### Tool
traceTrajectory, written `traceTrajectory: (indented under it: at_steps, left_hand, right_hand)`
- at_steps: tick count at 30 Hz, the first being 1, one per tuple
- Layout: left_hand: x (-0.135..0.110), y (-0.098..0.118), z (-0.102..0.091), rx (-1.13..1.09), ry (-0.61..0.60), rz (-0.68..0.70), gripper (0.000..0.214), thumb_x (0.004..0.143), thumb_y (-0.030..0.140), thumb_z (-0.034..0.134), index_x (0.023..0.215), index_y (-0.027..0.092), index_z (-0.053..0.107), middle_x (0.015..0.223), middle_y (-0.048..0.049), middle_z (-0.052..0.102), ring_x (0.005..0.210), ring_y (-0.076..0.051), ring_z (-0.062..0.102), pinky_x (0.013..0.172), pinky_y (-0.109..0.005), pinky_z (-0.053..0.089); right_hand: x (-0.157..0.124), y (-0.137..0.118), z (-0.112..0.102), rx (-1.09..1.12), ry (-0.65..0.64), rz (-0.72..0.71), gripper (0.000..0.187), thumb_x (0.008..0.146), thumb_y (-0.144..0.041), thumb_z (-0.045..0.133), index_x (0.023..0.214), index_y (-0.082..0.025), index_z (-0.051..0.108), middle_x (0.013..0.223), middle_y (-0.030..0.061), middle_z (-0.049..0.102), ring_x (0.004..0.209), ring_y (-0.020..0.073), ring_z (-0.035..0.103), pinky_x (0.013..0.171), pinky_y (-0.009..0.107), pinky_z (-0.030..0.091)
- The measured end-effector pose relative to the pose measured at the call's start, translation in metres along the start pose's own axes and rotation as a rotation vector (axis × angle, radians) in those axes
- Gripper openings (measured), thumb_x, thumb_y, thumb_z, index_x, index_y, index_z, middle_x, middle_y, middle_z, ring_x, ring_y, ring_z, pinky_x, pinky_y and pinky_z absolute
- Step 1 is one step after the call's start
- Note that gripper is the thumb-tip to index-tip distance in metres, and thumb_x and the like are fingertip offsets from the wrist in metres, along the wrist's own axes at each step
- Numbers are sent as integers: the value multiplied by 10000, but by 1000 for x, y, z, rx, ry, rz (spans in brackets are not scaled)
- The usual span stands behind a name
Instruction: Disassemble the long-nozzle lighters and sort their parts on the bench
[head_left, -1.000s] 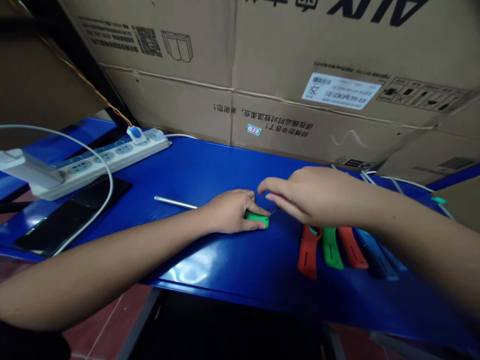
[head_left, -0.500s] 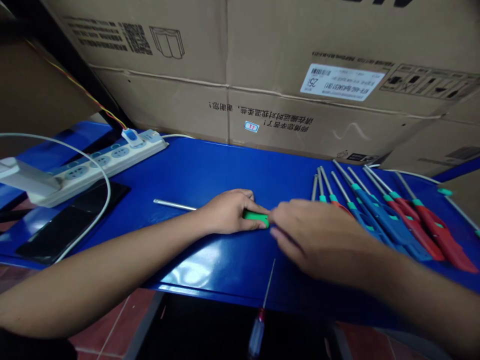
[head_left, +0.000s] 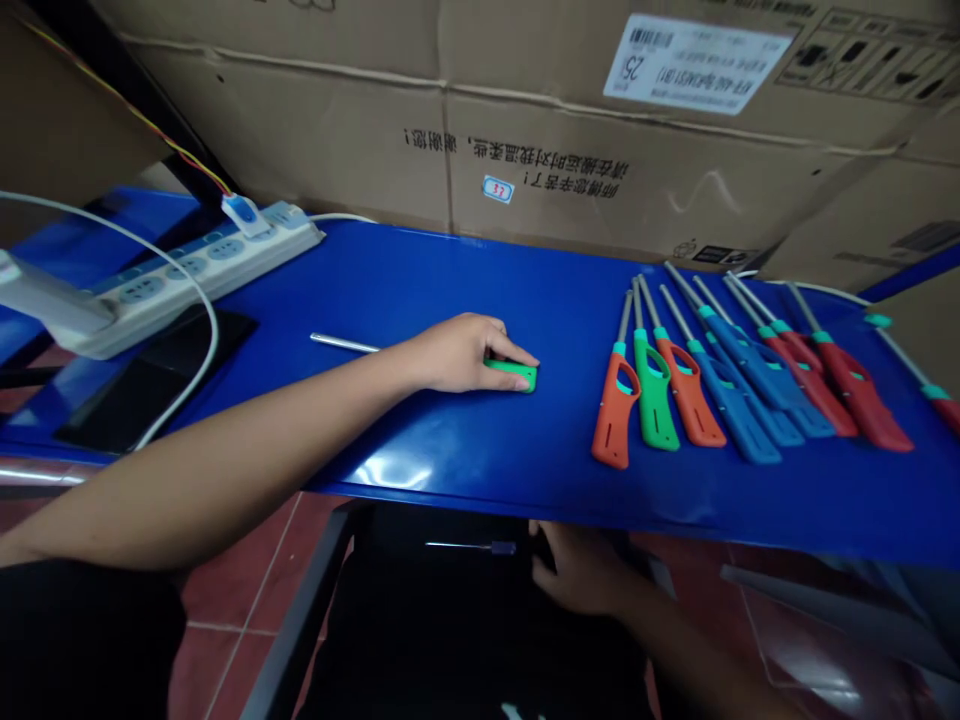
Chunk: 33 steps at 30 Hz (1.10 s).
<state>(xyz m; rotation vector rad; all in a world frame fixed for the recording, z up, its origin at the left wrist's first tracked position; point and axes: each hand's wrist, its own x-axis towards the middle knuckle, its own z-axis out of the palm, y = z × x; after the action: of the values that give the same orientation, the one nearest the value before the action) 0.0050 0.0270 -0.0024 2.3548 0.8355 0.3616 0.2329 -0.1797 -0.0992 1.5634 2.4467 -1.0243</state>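
My left hand (head_left: 469,355) is closed around the handle of a green gas lighter (head_left: 529,377), which lies on the blue table. The lighter's metal tube (head_left: 343,343) points left past my wrist. The hand hides the middle of it. Below the table edge, my right hand (head_left: 577,567) is over my dark-clothed lap with thumb and forefinger apart. Just left of those fingers lies a screwdriver (head_left: 502,548), its thin shaft pointing left. A small gap shows between its handle and my fingertips.
Several orange, green, blue and red lighters (head_left: 619,410) lie in a row on the right of the blue table (head_left: 450,275). A power strip (head_left: 210,262) with cables and a black flat object (head_left: 172,380) are on the left. A large cardboard box (head_left: 360,120) stands behind.
My right hand has left the green lighter's end and dropped to my lap. The screwdriver, formerly pointing up toward the table, now lies sideways. The view has tilted down; my left hand keeps its hold.
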Motion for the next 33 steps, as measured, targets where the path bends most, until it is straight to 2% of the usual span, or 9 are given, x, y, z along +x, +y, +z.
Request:
traceTrajectory:
  at_steps: [4, 8, 12, 15, 17, 20, 24, 27, 33]
  left_hand:
    - [0, 0, -2, -13, -23, -13, 377, 829, 463, 721, 1159, 283, 747, 875, -11, 657, 760, -126, 573, 730, -231, 417]
    - [-1, -1, -3, -1, -38, 25, 385, 840, 457, 715, 1176, 270, 740, 887, -20, 657, 780, -129, 580, 752, -232, 427]
    - [-2, 1, -4, 34, -25, 38, 382, 841, 455, 717, 1174, 270, 742, 897, -26, 647, 792, -134, 585, 752, -233, 431]
    - [-3, 3, -5, 54, -29, 46, 371, 842, 441, 716, 1172, 272, 740, 907, -27, 640, 785, -134, 584, 736, -231, 428]
    - [-4, 3, -5, 57, -33, 47, 369, 838, 429, 720, 1173, 276, 736, 908, -24, 635, 773, -133, 578, 731, -231, 427]
    - [-4, 2, -5, 53, -35, 47, 372, 828, 417, 733, 1173, 279, 733, 902, -20, 628, 768, -132, 572, 727, -228, 424]
    - [-4, 0, -4, 51, -29, 64, 378, 829, 429, 733, 1175, 278, 729, 894, -19, 626, 786, -141, 576, 754, -240, 429]
    - [-4, 0, -3, 54, -28, 60, 376, 827, 432, 738, 1171, 279, 732, 899, -23, 629, 821, -153, 586, 788, -256, 434]
    - [-5, 1, -3, 49, -22, 49, 372, 827, 434, 741, 1168, 287, 732, 906, -25, 644, 833, -163, 596, 790, -274, 437]
  right_hand:
    - [32, -16, -12, -64, -74, -222, 316, 812, -246, 553, 1122, -222, 607, 1117, 92, 676, 1007, 244, 616, 832, 345, 463]
    - [48, -31, -5, -174, -127, -236, 217, 853, -286, 539, 1016, -206, 658, 1017, 80, 706, 873, 238, 646, 736, 334, 462]
    - [33, -43, -10, -212, -102, -288, 249, 914, -277, 488, 1055, -193, 675, 969, 86, 717, 882, 244, 663, 758, 337, 464]
    - [2, -51, -46, -51, -141, -466, 342, 943, -394, 557, 1254, -265, 614, 956, 21, 733, 799, 176, 679, 680, 262, 466]
    - [-17, -52, -86, 150, -57, -536, 234, 977, -393, 556, 1153, -271, 649, 957, -7, 744, 844, 126, 692, 742, 218, 480]
    - [-28, -43, -154, 280, 269, -661, 193, 941, -416, 619, 1022, -242, 640, 805, -10, 717, 723, 94, 668, 651, 188, 486]
    - [0, -30, -219, -72, 773, -568, 121, 980, -220, 522, 894, -253, 601, 766, -16, 676, 684, 105, 641, 647, 232, 489]
    - [33, -33, -234, -230, 923, -656, 108, 957, -215, 548, 860, -227, 593, 749, -2, 680, 656, 130, 637, 645, 263, 493]
    - [66, -43, -229, -258, 870, -714, 164, 974, -223, 519, 841, -208, 614, 739, 14, 682, 663, 132, 636, 650, 255, 490]
